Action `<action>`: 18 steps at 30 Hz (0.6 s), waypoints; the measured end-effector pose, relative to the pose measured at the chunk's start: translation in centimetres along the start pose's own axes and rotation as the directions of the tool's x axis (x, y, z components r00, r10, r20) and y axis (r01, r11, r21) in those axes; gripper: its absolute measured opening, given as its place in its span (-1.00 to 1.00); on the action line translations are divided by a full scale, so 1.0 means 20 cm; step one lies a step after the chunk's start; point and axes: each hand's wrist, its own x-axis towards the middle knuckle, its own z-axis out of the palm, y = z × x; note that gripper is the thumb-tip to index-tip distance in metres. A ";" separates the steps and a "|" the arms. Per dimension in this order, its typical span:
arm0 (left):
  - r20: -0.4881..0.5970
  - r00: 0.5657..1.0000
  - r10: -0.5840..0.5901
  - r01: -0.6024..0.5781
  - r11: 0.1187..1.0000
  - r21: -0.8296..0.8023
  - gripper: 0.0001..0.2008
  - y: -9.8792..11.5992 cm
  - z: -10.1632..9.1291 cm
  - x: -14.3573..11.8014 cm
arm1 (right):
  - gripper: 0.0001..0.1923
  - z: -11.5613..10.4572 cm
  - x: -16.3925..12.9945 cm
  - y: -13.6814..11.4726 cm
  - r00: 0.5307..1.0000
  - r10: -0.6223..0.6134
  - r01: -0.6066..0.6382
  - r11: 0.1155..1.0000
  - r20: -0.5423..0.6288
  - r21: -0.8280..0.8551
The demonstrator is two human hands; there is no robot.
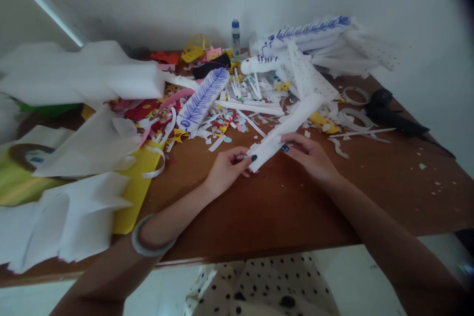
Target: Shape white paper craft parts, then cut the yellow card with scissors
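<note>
Both my hands hold a long white strip of paper or thin foam point(276, 138), which slants up and away to the right over the table. My left hand point(231, 167) pinches its near end, thumb on top. Further along the strip, my right hand point(309, 155) grips its right edge between thumb and fingers. Just beyond lies a white feather shape point(205, 98) with blue pen lines. Behind the strip's far end are a dotted white sheet point(314, 79) and a small white piece with blue marks point(259, 64).
Paper scraps point(225, 126) cover the middle of the brown table point(237, 217). A glue bottle point(236, 37) stands by the wall. At right lie tape rolls point(355, 118) and a black object point(398, 118). White rolled sheets point(81, 76) and a yellow sheet point(135, 192) fill the left.
</note>
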 end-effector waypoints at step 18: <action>0.129 0.987 0.094 -0.086 0.994 -0.070 -0.66 -0.04 0.08 -0.03 | -0.90 0.10 -0.04 0.01 0.952 -0.198 0.284 0.860 0.235 -0.423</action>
